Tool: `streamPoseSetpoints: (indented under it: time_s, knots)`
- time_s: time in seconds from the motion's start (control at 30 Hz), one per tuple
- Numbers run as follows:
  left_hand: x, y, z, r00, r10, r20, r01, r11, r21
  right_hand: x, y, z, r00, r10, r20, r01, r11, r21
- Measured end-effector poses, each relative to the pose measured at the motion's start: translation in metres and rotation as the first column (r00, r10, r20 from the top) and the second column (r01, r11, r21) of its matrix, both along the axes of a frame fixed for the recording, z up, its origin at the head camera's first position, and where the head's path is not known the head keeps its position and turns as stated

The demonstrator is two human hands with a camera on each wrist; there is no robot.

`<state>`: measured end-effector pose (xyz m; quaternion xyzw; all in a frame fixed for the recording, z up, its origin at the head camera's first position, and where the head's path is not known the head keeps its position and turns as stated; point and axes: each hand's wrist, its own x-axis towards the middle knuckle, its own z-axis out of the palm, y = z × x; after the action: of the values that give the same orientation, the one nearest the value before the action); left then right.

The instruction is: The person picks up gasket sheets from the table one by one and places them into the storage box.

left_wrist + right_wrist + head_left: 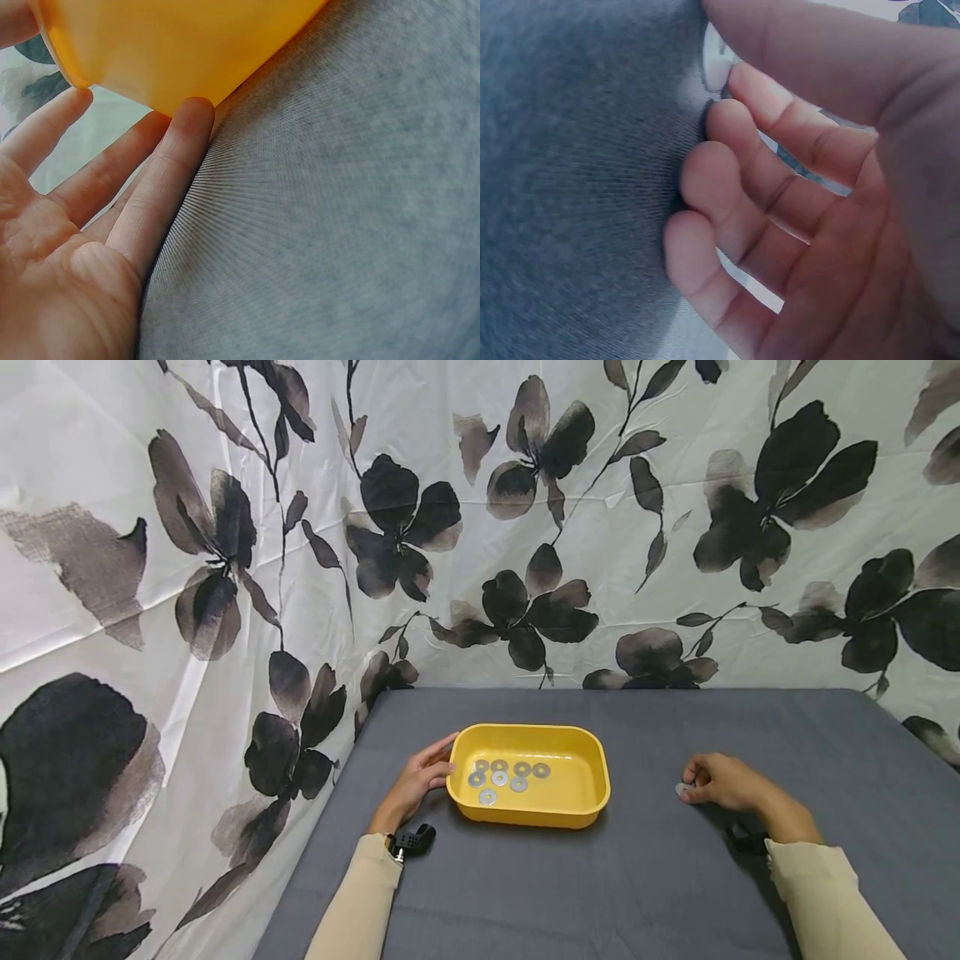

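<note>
Flat round silvery metal washer (682,789), mostly hidden, is pinched by right hand (722,782); left hand (422,777), fingers straight, touches yellow plastic tray (592,793).

No text, label, brand, number or sign is showing anywhere in these views. The curtain (225,568) behind the table is carrying only a printed pattern of dark flowers and leaves, with no lettering on it. The yellow tray (573,806) is showing plain walls without a mark, and the washers (499,777) lying in it are too small to be showing any stamping. The grey cloth on the table (637,877) is bearing nothing written either.
</note>
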<state>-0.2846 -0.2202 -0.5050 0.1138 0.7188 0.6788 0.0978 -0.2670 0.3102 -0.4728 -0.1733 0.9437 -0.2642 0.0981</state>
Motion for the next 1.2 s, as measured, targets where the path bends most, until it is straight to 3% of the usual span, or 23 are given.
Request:
streamPoseSetpoints:
  time_s: [0.17, 0.43, 0.73, 0.9, 1.2]
  knots:
    - [0.002, -0.001, -0.004, 1.000, -0.006, 0.003, 0.006, 1.000, -0.001, 0.001, 0.000, -0.005, 0.999, -0.021, 0.033, 0.021, 1.000, -0.021]
    - [0.004, -0.003, -0.006, 1.000, -0.017, -0.003, 0.017, 1.000, 0.003, 0.003, -0.004, -0.006, 1.000, 0.000, -0.008, -0.001, 1.000, -0.019]
    - [0.005, -0.002, -0.007, 1.000, -0.010, 0.000, 0.010, 1.000, 0.014, 0.005, -0.011, 0.000, 0.991, 0.013, 0.136, 0.004, 0.992, -0.125]
    - [0.003, -0.002, -0.007, 1.000, -0.001, 0.004, 0.001, 1.000, 0.021, 0.002, -0.012, 0.003, 0.996, 0.059, 0.062, -0.048, 0.984, -0.170]
    - [0.000, 0.002, 0.000, 1.000, -0.004, -0.010, 0.005, 1.000, 0.013, -0.005, -0.014, 0.012, 0.996, 0.030, -0.088, -0.052, 0.963, -0.266]
